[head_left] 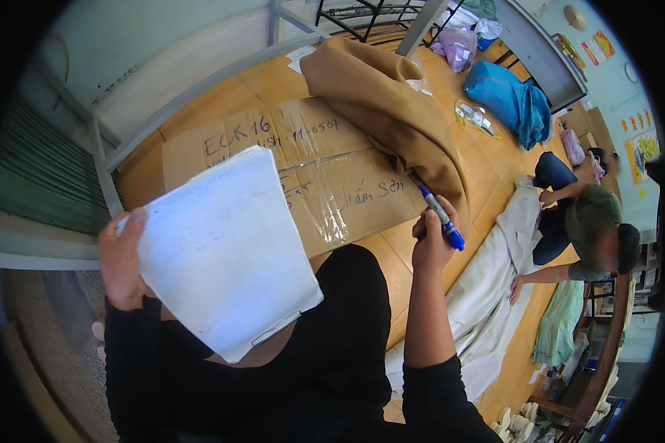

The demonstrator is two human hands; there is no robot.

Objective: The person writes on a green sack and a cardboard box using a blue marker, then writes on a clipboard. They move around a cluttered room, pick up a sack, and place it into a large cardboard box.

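Note:
My left hand (124,260) grips the left edge of an open notebook (225,244), its white page covered in faint writing and tilted over my lap. Between the fingers and thumb of my right hand (434,235) is a blue-and-white marker (443,218), its tip pointing up and left near the box. A taped cardboard box (332,188) lies in front of me with handwriting on its top; the notebook hides part of it. Brown fabric (391,96) drapes over the box's far right corner, just beyond the marker.
On the right, a co-worker (595,221) crouches with both hands at a long off-white cloth (488,273) on the tiled floor. A blue bag (510,100) lies farther back. Grey metal frame bars (207,92) run along the left, and a green fabric bundle (559,321) sits at right.

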